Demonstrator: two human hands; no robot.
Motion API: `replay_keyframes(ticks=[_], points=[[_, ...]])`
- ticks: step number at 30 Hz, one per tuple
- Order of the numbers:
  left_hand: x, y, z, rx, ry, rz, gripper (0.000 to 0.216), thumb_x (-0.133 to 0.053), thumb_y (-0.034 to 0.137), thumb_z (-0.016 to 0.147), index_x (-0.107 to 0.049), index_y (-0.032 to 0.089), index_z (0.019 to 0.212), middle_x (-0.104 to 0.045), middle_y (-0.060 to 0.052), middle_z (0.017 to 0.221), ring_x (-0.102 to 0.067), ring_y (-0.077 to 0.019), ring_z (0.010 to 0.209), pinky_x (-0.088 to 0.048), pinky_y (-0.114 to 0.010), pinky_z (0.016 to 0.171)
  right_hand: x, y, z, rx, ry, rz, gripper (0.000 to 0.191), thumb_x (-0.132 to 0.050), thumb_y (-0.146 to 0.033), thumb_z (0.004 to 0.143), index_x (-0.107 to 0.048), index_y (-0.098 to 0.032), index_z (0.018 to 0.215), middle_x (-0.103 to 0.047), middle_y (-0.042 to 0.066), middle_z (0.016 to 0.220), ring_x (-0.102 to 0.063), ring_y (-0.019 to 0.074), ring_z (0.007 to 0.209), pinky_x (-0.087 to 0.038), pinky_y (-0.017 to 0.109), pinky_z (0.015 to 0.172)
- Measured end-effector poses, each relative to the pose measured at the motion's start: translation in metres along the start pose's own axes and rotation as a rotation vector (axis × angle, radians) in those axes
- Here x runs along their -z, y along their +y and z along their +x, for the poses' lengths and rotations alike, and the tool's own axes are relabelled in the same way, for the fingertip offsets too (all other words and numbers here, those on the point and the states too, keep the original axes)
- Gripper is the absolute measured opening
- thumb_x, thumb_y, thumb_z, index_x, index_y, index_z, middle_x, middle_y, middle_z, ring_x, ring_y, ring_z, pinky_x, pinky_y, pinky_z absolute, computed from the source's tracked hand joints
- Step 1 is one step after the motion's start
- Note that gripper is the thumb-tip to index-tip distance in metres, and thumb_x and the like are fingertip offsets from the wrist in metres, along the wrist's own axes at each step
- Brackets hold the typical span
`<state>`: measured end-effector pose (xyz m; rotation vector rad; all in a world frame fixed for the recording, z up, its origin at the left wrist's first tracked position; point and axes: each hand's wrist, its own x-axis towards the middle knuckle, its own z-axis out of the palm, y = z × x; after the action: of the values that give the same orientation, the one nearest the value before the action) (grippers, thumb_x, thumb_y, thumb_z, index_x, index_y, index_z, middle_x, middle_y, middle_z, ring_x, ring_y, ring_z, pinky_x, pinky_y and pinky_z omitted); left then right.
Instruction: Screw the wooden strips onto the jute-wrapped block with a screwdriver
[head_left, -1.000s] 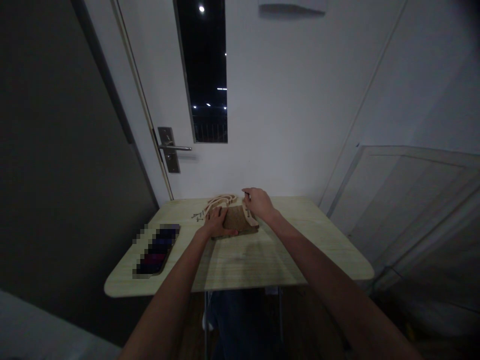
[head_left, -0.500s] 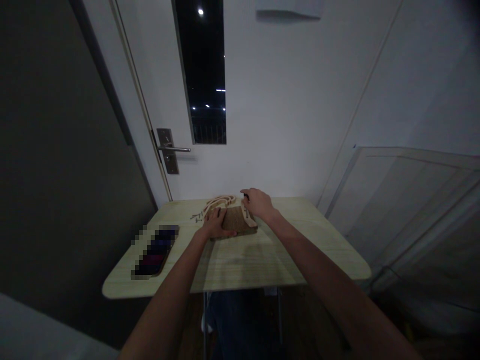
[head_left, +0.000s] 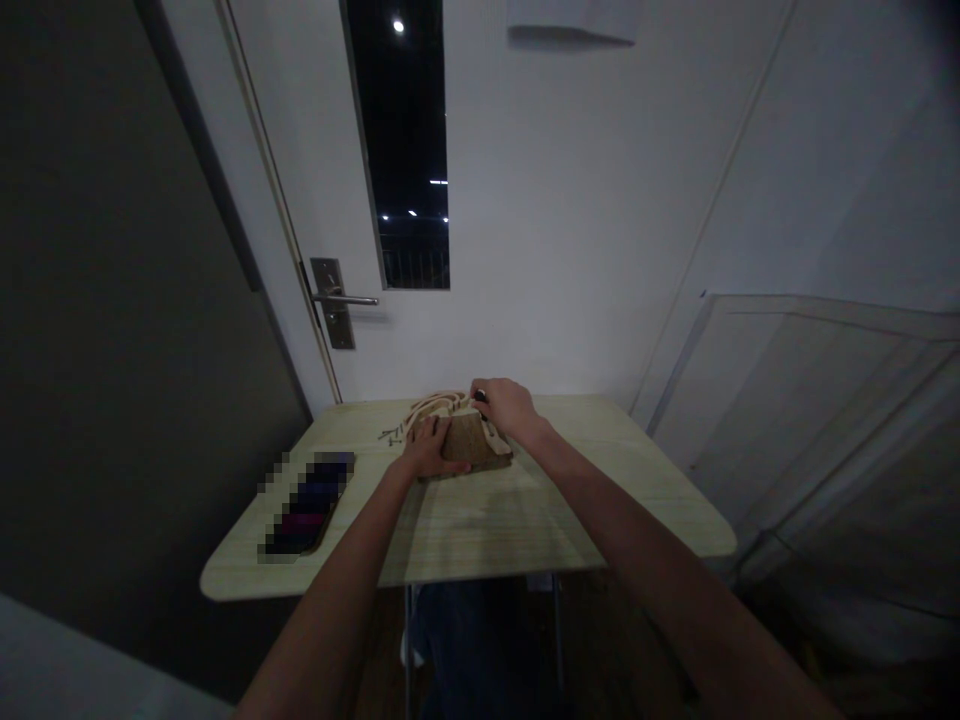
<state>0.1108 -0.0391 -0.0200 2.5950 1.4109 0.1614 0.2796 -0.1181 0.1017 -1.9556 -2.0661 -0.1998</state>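
A brown wooden board (head_left: 469,443) lies on the far middle of the pale table (head_left: 480,520). My left hand (head_left: 426,447) rests flat on the board's left edge, fingers spread over it. My right hand (head_left: 504,404) hovers over the board's far right corner, fingers curled in a pinch on a small dark thing I cannot make out. A light curved wooden piece (head_left: 493,438) lies along the board's right side, and more curved wooden cut-outs (head_left: 431,406) lie just behind the board.
Several small dark nails or screws (head_left: 391,435) lie left of the board. A dark flat blurred-out object (head_left: 306,502) sits at the table's left. Behind the table stands a white door with a metal handle (head_left: 339,299) and a narrow dark window.
My right hand has shifted a little left toward the board's far edge. The left hand has stayed on the board. The view has drifted slightly.
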Motion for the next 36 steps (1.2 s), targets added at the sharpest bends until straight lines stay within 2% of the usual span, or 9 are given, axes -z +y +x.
replay_keyframes(ticks=[4, 10, 19, 25, 27, 31, 36], points=[[0.001, 0.001, -0.001, -0.005, 0.001, 0.007, 0.121, -0.058, 0.081, 0.059, -0.016, 0.014, 0.150, -0.011, -0.025, 0.156, -0.009, -0.0384, 0.145, -0.013, -0.053, 0.115, -0.002, -0.002, 0.002, -0.035, -0.007, -0.026, 0.023, -0.057, -0.038, 0.089, -0.066, -0.023, 0.105, -0.071, 0.007, 0.106, -0.065, 0.0203, 0.100, -0.047, 0.026, 0.078], [0.001, 0.002, -0.001, -0.005, 0.006, -0.005, 0.117, -0.062, 0.075, 0.061, -0.017, 0.013, 0.149, -0.012, -0.025, 0.156, -0.010, -0.0388, 0.144, -0.014, -0.055, 0.114, -0.005, 0.003, 0.006, -0.113, -0.027, -0.079, 0.027, -0.049, -0.031, 0.093, -0.062, -0.015, 0.111, -0.069, 0.013, 0.108, -0.066, 0.0228, 0.099, -0.048, 0.028, 0.076], [0.003, 0.004, -0.002, 0.000, 0.000, 0.006, 0.117, -0.061, 0.076, 0.062, -0.018, 0.013, 0.150, -0.011, -0.024, 0.156, -0.009, -0.0378, 0.145, -0.014, -0.055, 0.114, 0.000, 0.003, 0.009, -0.151, -0.100, -0.121, 0.031, -0.050, -0.036, 0.092, -0.064, -0.015, 0.110, -0.068, 0.016, 0.110, -0.065, 0.0252, 0.105, -0.050, 0.030, 0.080], [0.001, 0.001, 0.000, -0.003, -0.002, 0.010, 0.119, -0.060, 0.078, 0.061, -0.016, 0.014, 0.150, -0.011, -0.023, 0.156, -0.008, -0.0388, 0.145, -0.014, -0.054, 0.114, -0.004, 0.006, 0.010, -0.166, -0.162, -0.130, 0.034, -0.037, -0.031, 0.096, -0.063, -0.015, 0.112, -0.067, 0.018, 0.113, -0.064, 0.0248, 0.106, -0.050, 0.032, 0.081], [-0.001, 0.000, 0.001, -0.004, 0.001, 0.012, 0.118, -0.059, 0.078, 0.061, -0.016, 0.014, 0.150, -0.011, -0.024, 0.156, -0.008, -0.0387, 0.145, -0.014, -0.055, 0.114, -0.005, 0.008, 0.010, -0.147, -0.182, -0.123, 0.034, -0.042, -0.033, 0.094, -0.058, -0.017, 0.119, -0.067, 0.016, 0.114, -0.064, 0.0253, 0.107, -0.050, 0.033, 0.080], [-0.002, -0.001, 0.001, -0.004, 0.006, 0.013, 0.118, -0.059, 0.078, 0.061, -0.017, 0.013, 0.150, -0.011, -0.025, 0.156, -0.010, -0.0391, 0.144, -0.014, -0.055, 0.114, -0.003, 0.009, 0.011, -0.123, -0.226, -0.110, 0.047, -0.054, -0.033, 0.086, -0.045, -0.016, 0.129, -0.067, 0.016, 0.113, -0.066, 0.0258, 0.103, -0.052, 0.033, 0.076], [0.000, 0.001, 0.000, -0.017, 0.019, 0.001, 0.120, -0.061, 0.079, 0.059, -0.017, 0.013, 0.150, -0.014, -0.025, 0.155, -0.013, -0.0410, 0.143, -0.016, -0.056, 0.113, 0.002, 0.007, 0.012, -0.125, -0.263, -0.117, 0.037, -0.052, -0.030, 0.086, -0.056, -0.015, 0.120, -0.066, 0.017, 0.116, -0.065, 0.0264, 0.105, -0.051, 0.033, 0.077]])
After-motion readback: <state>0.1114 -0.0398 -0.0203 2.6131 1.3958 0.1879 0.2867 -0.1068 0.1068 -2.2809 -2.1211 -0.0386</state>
